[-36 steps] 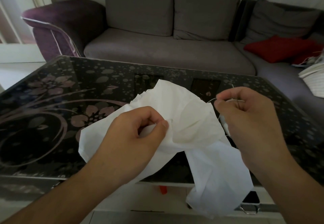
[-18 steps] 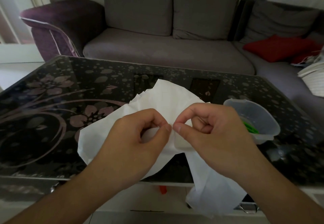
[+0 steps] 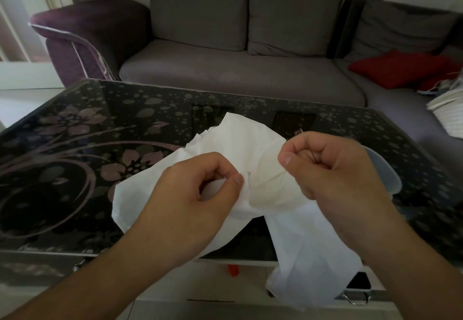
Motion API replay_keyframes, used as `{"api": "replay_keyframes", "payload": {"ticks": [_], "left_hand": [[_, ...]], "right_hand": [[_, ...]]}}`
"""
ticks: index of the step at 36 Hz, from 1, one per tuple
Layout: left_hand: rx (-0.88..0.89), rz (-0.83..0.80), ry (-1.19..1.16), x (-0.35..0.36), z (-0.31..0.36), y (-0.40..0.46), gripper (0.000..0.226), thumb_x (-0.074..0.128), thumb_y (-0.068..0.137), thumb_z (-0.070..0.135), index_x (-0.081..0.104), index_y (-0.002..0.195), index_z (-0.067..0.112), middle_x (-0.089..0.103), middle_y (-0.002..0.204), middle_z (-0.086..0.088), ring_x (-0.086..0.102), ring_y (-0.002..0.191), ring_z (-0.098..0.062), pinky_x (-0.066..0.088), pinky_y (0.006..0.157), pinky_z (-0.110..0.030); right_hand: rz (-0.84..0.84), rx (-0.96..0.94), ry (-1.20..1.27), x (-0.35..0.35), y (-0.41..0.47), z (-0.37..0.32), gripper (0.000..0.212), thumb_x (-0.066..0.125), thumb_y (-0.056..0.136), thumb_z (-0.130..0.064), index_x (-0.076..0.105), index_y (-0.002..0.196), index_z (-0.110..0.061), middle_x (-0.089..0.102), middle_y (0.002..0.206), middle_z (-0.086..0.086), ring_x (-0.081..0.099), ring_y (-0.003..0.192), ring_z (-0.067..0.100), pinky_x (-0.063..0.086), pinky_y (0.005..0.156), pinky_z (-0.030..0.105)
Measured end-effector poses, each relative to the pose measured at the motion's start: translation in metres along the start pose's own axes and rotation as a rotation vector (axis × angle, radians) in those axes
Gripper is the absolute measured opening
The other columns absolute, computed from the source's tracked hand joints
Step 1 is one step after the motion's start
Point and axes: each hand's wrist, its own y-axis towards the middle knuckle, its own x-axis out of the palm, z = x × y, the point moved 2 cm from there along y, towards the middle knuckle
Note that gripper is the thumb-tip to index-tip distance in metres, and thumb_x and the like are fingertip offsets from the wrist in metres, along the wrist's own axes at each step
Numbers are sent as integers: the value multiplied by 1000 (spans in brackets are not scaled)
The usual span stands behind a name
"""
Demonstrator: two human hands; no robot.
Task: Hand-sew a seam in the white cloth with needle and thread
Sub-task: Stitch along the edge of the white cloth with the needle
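Holding the white cloth (image 3: 253,151) up over the near edge of the tabletop (image 3: 75,144), we pinch a fold of it between thumb and forefinger of our left hand (image 3: 198,194). Our right hand (image 3: 330,169) sits just beside it, fingers curled with the thumb pressed to the forefinger; a fine thread (image 3: 288,135) shows at the knuckles, but we cannot make out the needle itself. One end of the cloth lies on the dark flowered glass, the other hangs down past the edge. A translucent plastic tub (image 3: 383,172) stands behind our right hand. Beyond are a grey sofa (image 3: 225,76) and a red cushion (image 3: 395,69).
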Motion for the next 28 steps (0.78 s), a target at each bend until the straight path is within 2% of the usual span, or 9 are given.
{"api": "replay_keyframes", "payload": {"ticks": [3, 7, 14, 18, 21, 24, 28], "left_hand": [[-12, -5, -17, 0, -1, 0, 17, 63, 93, 38, 71, 82, 28, 71, 79, 13, 67, 78, -6, 48, 70, -11], [-12, 3, -11, 0, -2, 1, 18, 61, 91, 42, 72, 83, 30, 72, 81, 15, 67, 83, -5, 48, 73, -10], [-21, 2, -6, 0, -4, 0, 19, 60, 91, 43, 72, 84, 30, 72, 84, 16, 68, 87, -4, 52, 76, -14], [-13, 5, -27, 0, -2, 0, 17, 62, 93, 38, 71, 82, 30, 71, 78, 14, 66, 78, -5, 47, 69, -9], [-5, -15, -59, -1, 0, 0, 16, 63, 93, 35, 72, 82, 28, 69, 73, 12, 63, 71, -3, 45, 66, -8], [10, -58, -124, -4, 0, 0, 15, 65, 96, 26, 73, 82, 26, 68, 70, 16, 60, 66, 1, 43, 64, -6], [42, -125, -176, -8, -2, 2, 16, 65, 98, 22, 74, 85, 26, 69, 73, 15, 61, 69, -1, 43, 66, -8]], "right_hand": [[70, 13, -33, -3, 1, 0, 18, 67, 95, -18, 72, 78, -23, 54, 53, 0, 47, 47, 3, 42, 64, 18], [136, 44, -72, -5, 2, 2, 18, 67, 96, -21, 71, 78, -23, 57, 54, 0, 49, 47, 1, 40, 60, 17], [143, 58, -93, -5, 2, 5, 16, 68, 96, -22, 72, 80, -23, 60, 57, 2, 51, 48, 2, 42, 62, 22], [180, 153, 111, -8, 6, 7, 18, 63, 98, -16, 73, 85, -24, 52, 52, -4, 42, 47, 6, 37, 51, 25], [199, 199, 268, -11, 7, 11, 22, 58, 101, -12, 75, 94, -23, 45, 52, -2, 36, 50, 13, 31, 50, 28], [41, 190, 301, -4, 5, 8, 25, 59, 98, -5, 76, 102, -23, 42, 51, -1, 34, 49, 16, 30, 52, 31], [-366, 170, 199, 10, 2, 0, 45, 63, 92, 5, 74, 113, -34, 42, 51, 2, 35, 51, 17, 33, 51, 32]]}}
